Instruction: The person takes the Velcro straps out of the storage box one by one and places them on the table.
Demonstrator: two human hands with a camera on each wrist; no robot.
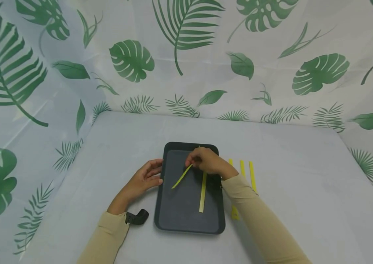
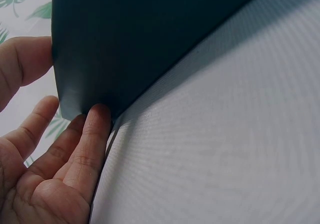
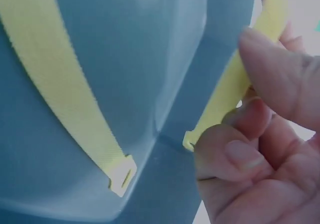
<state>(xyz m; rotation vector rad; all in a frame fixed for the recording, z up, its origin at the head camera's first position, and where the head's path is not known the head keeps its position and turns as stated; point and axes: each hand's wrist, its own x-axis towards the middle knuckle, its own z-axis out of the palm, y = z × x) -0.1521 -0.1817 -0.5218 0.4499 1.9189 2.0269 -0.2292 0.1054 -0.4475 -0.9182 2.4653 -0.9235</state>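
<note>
A dark grey tray (image 1: 179, 218) lies on the white surface. Along its left edge, my left hand (image 1: 141, 181) touches the rim; the left wrist view shows its fingertips (image 2: 98, 115) against the tray's outer side. Over the tray's upper part, my right hand (image 1: 207, 160) pinches a yellow cable tie (image 1: 182, 176) between thumb and fingers, one end slanting down over the tray. A second yellow cable tie (image 1: 203, 194) lies lengthwise in the tray, its slotted head (image 3: 123, 175) near the tray wall in the right wrist view.
Right of the tray, several more yellow strips (image 1: 252, 172) lie on the white surface, partly hidden by the right forearm. A black device (image 1: 137, 217) is strapped to the left wrist. Leaf-patterned white cloth (image 1: 203, 66) hangs behind and at the sides.
</note>
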